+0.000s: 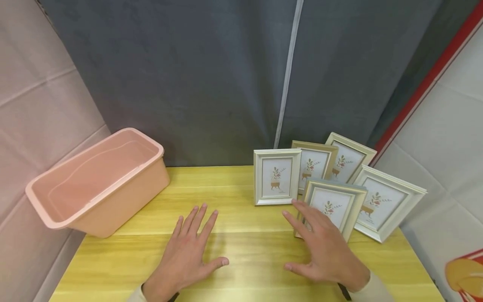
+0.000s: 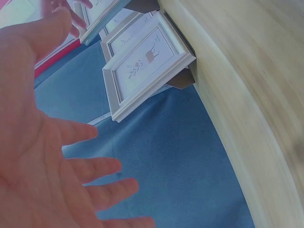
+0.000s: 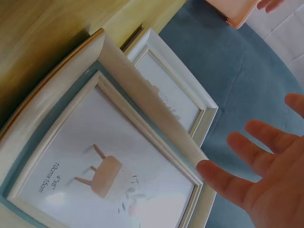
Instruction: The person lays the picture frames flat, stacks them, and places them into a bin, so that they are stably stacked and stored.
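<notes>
My left hand is held over the middle of the wooden table, fingers spread and thumb out, holding nothing. To its right my right hand has its fingers extended and grips nothing; it overlaps the grey-blue picture frame in the head view. Behind that frame stand a white picture frame, a tan picture frame and a cream picture frame. Another white picture frame leans at the far right. In the right wrist view, fingertips appear right by the edge of the grey-blue frame.
A pink plastic bin stands at the table's left, with no contents showing inside. The wooden table ends at a dark grey curtain behind. Pale padded walls close in both sides, with a red strip on the right.
</notes>
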Demonstrator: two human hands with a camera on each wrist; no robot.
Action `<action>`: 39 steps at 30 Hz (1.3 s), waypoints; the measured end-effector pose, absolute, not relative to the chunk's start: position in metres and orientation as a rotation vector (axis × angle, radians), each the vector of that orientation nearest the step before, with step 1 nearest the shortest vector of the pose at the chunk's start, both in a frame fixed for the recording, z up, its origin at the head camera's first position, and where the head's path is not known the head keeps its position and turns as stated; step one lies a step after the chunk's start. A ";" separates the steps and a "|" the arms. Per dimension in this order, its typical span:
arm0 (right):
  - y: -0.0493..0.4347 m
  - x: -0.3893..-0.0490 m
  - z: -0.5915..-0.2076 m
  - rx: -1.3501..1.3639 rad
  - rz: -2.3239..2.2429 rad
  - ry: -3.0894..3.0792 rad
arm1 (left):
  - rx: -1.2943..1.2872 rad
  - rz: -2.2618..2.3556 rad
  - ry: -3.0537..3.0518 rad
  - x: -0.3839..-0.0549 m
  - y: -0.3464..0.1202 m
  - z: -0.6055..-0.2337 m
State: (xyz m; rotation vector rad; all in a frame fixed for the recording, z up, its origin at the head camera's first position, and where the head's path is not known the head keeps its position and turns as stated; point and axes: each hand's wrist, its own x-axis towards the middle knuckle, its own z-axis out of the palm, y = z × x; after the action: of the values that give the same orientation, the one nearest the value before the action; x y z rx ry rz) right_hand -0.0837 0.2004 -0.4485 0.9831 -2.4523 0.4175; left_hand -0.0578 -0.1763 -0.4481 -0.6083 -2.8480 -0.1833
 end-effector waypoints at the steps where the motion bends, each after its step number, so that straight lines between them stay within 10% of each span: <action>1: 0.202 -0.084 -0.448 0.973 0.427 -2.454 | -0.612 -0.192 -2.839 -0.058 -0.176 -0.448; 39: 0.313 -0.120 -0.431 0.337 0.832 -2.265 | -0.703 -0.848 -2.645 -0.064 -0.161 -0.470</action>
State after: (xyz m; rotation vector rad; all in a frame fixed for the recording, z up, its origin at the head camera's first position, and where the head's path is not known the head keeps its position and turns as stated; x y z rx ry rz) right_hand -0.1201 0.3128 -0.4307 0.3374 -2.2647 0.8320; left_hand -0.0638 -0.1614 -0.4703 -0.7034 -2.6449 -0.8484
